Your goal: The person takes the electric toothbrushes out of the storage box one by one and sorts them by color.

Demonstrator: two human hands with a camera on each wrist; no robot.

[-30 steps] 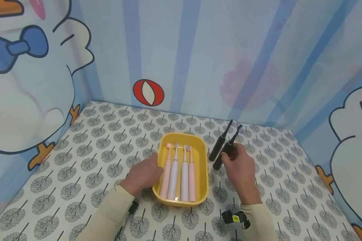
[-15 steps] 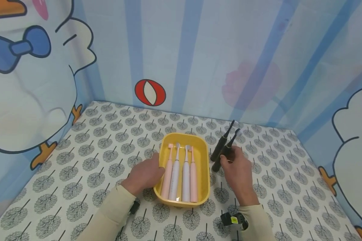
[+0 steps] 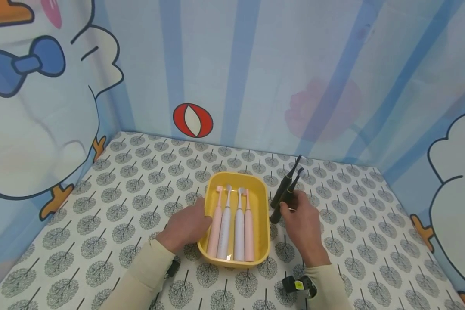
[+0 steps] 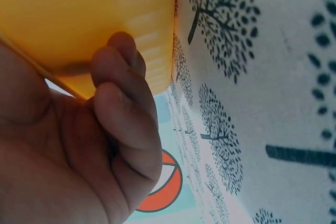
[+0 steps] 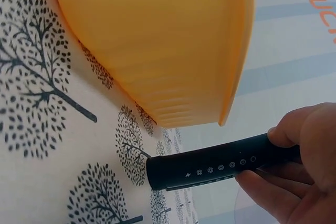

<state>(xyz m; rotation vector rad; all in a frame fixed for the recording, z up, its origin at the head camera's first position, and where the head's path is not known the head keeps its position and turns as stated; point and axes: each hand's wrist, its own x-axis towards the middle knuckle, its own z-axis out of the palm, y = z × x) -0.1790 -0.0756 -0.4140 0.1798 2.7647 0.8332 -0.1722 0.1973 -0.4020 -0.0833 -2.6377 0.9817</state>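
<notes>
A yellow plastic tray (image 3: 261, 228) holds several electric toothbrushes side by side: a pink one (image 3: 215, 230), a white one (image 3: 224, 237), another white one (image 3: 239, 237) and another pink one (image 3: 249, 237). My left hand (image 3: 187, 226) grips the tray's left wall; the left wrist view shows curled fingers against its outside. Right of the tray, my right hand (image 3: 305, 224) pinches a black electric toothbrush (image 5: 220, 163) between thumb and fingers, head pointing away. Its base is close to the cloth; I cannot tell if they touch. A second black toothbrush (image 3: 282, 190) is just beyond it.
A white cloth with a tree print (image 3: 139, 189) covers the table. Behind it hangs a light-blue striped curtain (image 3: 271, 86) with duck figures and a red ball drawing (image 3: 193, 120). Each wrist wears a strap with a dark device (image 3: 299, 284).
My right hand has shifted slightly left and nearer to me with the black toothbrush, whose head has swung left. The left hand stays on the tray.
</notes>
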